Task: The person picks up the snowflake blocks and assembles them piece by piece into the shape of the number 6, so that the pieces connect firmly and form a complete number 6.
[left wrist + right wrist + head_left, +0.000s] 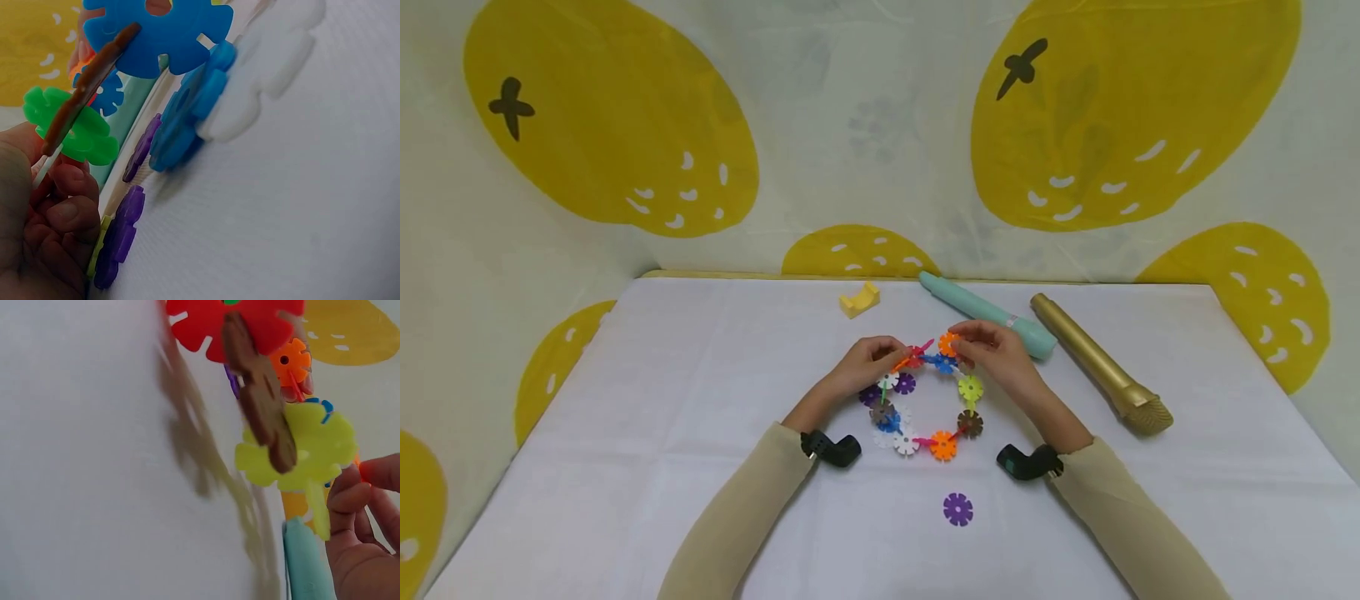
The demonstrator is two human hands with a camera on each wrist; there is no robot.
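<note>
A ring of slotted plastic discs joined edge to edge (943, 447) is held up between both hands. At the ring's far left, my left hand (874, 363) pinches it close to a red disc (914, 357). My right hand (996, 352) pinches an orange disc (948, 344) at the far right, beside a blue disc (945, 363). The left wrist view shows a green disc (72, 125), a brown disc (87, 94) and a large blue disc near the fingers. In the right wrist view, a yellow-green disc (319, 440) and a brown disc (259, 394) hang by the right hand.
One loose purple disc (958, 509) lies in front of the ring, with other loose discs under its left side. A yellow curved block (860, 300), a teal tube (985, 310) and a gold microphone (1101, 367) lie farther back on the white-covered table (700, 375).
</note>
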